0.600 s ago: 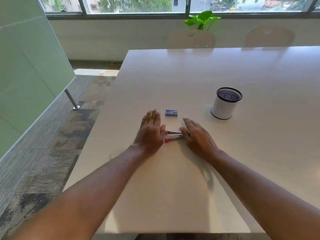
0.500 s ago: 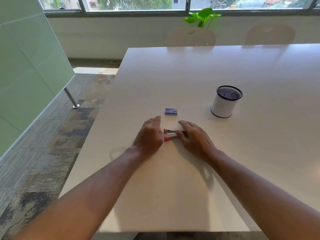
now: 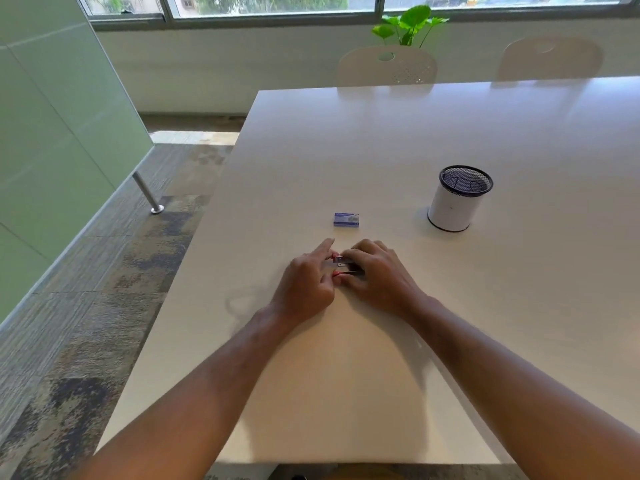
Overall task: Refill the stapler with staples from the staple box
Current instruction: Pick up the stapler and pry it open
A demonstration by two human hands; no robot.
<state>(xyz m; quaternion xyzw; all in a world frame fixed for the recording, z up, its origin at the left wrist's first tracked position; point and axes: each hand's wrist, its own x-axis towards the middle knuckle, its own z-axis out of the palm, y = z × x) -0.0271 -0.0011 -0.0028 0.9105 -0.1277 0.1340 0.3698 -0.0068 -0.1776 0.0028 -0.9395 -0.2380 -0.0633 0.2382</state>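
A small red and silver stapler [image 3: 341, 262] lies on the white table [image 3: 381, 150], mostly covered by both hands. My left hand [image 3: 306, 284] pinches its left end, index finger stretched out past it. My right hand [image 3: 375, 273] curls its fingers over the stapler's right part. A small blue staple box [image 3: 346, 220] sits closed on the table just beyond the hands, touched by neither.
A white pen cup with a black mesh rim [image 3: 457, 199] stands to the right of the box. The table's left edge [image 3: 194, 258] drops to carpeted floor. Two chairs [image 3: 386, 67] and a green plant [image 3: 408, 24] stand at the far side.
Both hands lay flat on the table beside the stapler. They have since closed in from either side and taken hold of it.
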